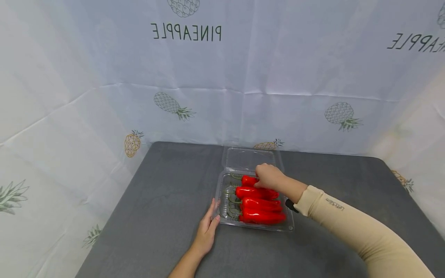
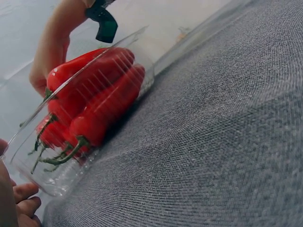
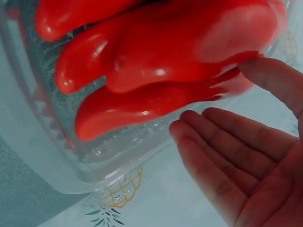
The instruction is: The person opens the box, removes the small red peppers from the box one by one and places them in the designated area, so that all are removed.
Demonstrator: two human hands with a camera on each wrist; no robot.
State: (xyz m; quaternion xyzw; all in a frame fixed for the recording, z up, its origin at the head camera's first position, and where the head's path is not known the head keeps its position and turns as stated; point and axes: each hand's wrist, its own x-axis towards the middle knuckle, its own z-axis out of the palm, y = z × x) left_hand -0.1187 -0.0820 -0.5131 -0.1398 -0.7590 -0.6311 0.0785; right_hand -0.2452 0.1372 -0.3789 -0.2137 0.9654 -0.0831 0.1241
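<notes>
A clear plastic container [image 1: 257, 227] holds several long red peppers [image 1: 260, 204] with green stems pointing left. My left hand [image 1: 206, 233] holds the container's near left corner, thumb at the rim and fingers against the outer wall. Over the far side, my right hand [image 1: 270, 177] reaches down to the farthest pepper [image 3: 128, 113]. In the right wrist view its thumb [image 3: 270, 78] touches between that pepper and the bigger one beside it. The other fingers [image 3: 236, 146] stretch out, loosely bent, along the pepper's far side, with a gap to it.
The container's clear lid [image 1: 250, 159] lies folded back toward the curtain [image 1: 222, 69], which is printed with pineapples. A dark grey tabletop [image 1: 167, 193] bears the container. My right wrist wears a black strap [image 1: 291, 205] under a beige sleeve [image 1: 351, 216].
</notes>
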